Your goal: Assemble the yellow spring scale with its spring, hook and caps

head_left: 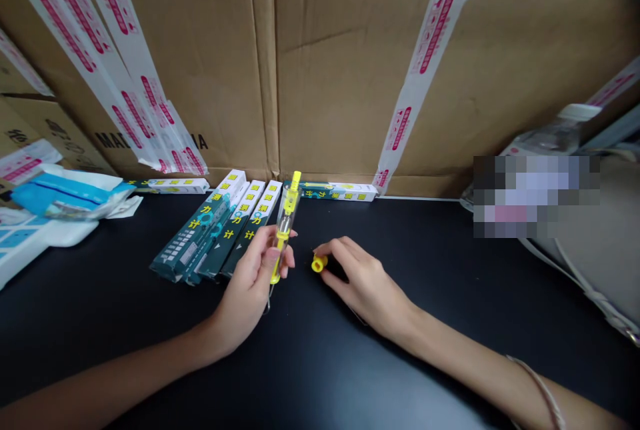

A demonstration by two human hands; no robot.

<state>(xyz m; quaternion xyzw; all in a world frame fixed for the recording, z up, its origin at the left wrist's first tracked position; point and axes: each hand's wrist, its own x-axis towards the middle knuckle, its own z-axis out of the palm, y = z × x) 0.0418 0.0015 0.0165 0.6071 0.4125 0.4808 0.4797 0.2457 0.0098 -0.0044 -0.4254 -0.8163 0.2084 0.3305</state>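
My left hand (257, 270) is closed round a clear tube with yellow parts inside, a spring scale (289, 213). It is held nearly upright, with a thin metal hook (271, 298) hanging from its lower end. To the right, my right hand (367, 283) pinches a small yellow cap (319, 263) between thumb and fingers, low over the black table. The cap's hollow end faces me, apart from the tube. Just left of my left hand lie several slim dark green and white boxes (197, 230) with yellow lettering, side by side.
Against a tall taped cardboard box (325, 70) at the back lie more slim boxes (345, 191). On the left is a blue and white packet (75, 193) on a white object. A clear plastic bottle (555, 133) and a grey-beige bag (595, 237) stand right on the black table (320, 363).
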